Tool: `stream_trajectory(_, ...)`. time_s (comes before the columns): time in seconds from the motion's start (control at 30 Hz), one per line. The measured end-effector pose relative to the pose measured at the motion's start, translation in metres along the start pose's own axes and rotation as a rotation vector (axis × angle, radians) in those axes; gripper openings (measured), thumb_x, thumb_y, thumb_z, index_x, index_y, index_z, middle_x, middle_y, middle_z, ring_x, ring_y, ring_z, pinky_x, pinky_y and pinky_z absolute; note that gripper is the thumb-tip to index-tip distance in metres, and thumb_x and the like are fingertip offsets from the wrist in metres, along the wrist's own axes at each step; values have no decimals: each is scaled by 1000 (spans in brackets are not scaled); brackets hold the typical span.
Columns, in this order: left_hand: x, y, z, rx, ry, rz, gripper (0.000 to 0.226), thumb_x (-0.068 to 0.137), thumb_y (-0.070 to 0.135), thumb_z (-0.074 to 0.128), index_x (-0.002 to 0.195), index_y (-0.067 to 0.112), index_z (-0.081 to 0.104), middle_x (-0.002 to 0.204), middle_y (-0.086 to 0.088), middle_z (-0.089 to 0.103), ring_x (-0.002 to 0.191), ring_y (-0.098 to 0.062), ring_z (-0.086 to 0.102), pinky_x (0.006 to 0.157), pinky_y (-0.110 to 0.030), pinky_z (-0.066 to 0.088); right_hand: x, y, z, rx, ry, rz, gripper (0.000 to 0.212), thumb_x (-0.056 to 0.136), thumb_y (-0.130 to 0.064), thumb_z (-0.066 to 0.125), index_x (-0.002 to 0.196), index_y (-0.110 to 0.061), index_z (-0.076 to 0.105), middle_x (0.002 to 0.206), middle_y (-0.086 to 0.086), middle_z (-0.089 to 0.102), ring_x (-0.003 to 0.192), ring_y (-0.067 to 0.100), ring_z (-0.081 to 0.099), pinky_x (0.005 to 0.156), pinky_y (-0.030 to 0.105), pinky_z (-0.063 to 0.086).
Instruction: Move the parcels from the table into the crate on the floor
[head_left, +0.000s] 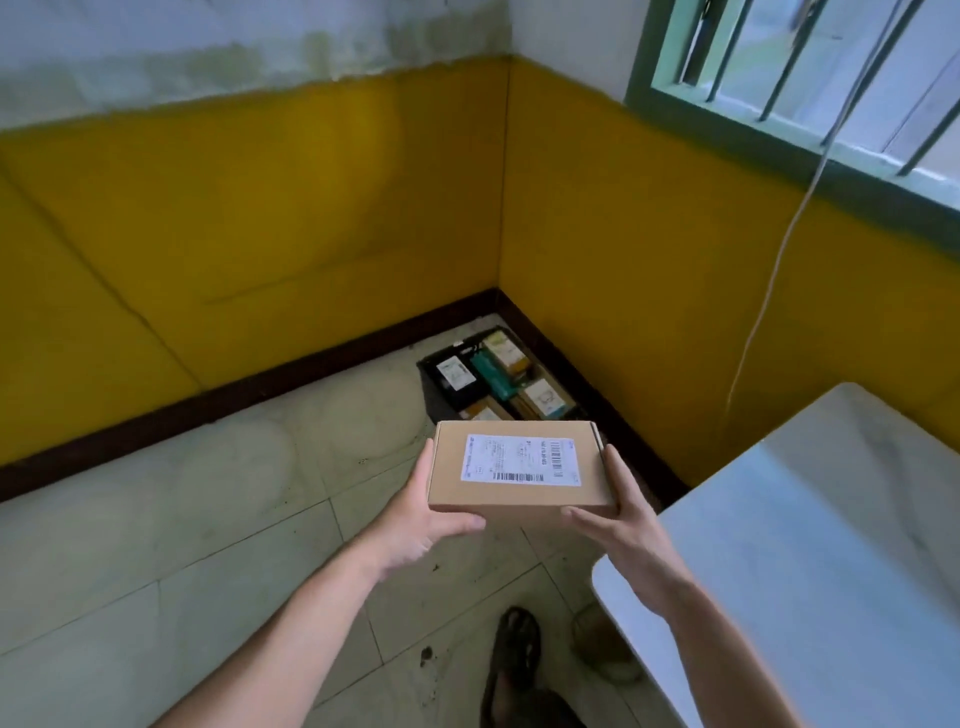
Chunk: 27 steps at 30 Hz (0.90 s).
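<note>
A flat brown cardboard parcel (519, 499) with a white shipping label on top is held level in the air between both hands. My left hand (421, 519) grips its left edge, thumb along the front. My right hand (618, 514) grips its right edge. Beyond and below the parcel, a black crate (434, 384) stands on the floor in the room's corner, holding several parcels: a black one with a white label, a green one and some brown boxes. The parcel covers the crate's near end.
The white table (810, 545) fills the right side, its rounded corner near my right forearm. Yellow walls with a dark skirting board meet behind the crate. A white cable (769, 291) hangs down the right wall from a barred window. My sandalled foot (514, 654) stands on the tiled floor.
</note>
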<state>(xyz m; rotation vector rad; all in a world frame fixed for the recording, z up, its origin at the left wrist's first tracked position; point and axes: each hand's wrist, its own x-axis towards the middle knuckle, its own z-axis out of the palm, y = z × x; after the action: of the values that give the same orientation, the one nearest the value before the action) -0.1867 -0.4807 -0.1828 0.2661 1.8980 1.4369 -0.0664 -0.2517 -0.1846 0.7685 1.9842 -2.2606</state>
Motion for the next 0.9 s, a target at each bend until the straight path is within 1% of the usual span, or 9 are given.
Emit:
stream_trajectory(0.13,68,-8,-33,22,47,6,97,75,4,82,139,48,23,118,21,60,102,3,62,74,-15,54,65,-3,12,-82,51,-44,100,81,-12,77,156,-28,14,120,-16,51,100,-12,58,72,11,52)
stream_trajectory(0.23,127,-3,-55,88,72,-34,106,73,9,85,153,34,20,113,31,59,101,14,58,80,-7,47,126,-2,14,-74,88,-39,98,81,-11,77,156,-24,15,120,-19,50,94,-22,55,69,3,47)
stream_trajectory(0.3,170,4,-70,178,85,-48,112,70,20,89,155,31,18,106,43,55,98,24,52,78,1,38,171,-2,12,-72,114,-29,97,81,-11,78,155,-26,17,122,-19,49,96,-20,55,70,1,45)
stream_trajectory(0.4,232,12,-90,276,91,-89,110,66,32,90,153,38,24,99,48,52,100,22,49,76,-3,36,232,-5,11,-56,125,34,97,81,-12,78,155,-31,18,128,-16,49,104,-7,54,72,0,44)
stream_trajectory(0.5,283,25,-102,340,39,-127,110,69,27,89,153,40,19,107,40,53,108,4,54,78,-6,37,274,-8,14,-24,167,92,100,82,-8,77,155,-32,14,125,-21,47,104,-8,52,70,-1,44)
stream_trajectory(0.6,329,34,-113,384,-26,-166,112,73,21,86,155,38,12,134,19,55,125,-8,49,102,-27,42,306,-9,15,21,218,186,102,82,-3,76,156,-30,11,129,-15,47,94,-17,58,65,-2,43)
stream_trajectory(0.67,358,37,-120,455,-57,-168,113,74,20,85,157,36,10,145,10,49,128,-10,45,108,-35,40,323,-8,18,35,264,232,103,81,2,74,156,-27,10,131,-13,45,92,-17,56,64,-3,41)
stream_trajectory(0.8,425,33,-130,669,-144,-121,114,73,26,86,157,32,10,154,1,30,136,-18,36,107,-34,38,361,6,26,66,384,318,104,81,1,74,155,-33,8,125,-21,47,99,-13,47,79,-6,35)
stream_trajectory(0.9,474,15,-143,722,-254,-118,109,73,17,84,157,30,16,149,-3,32,136,-20,35,107,-32,35,392,21,43,60,458,393,102,80,-3,75,149,-44,13,107,-36,44,100,-12,50,63,-6,39)
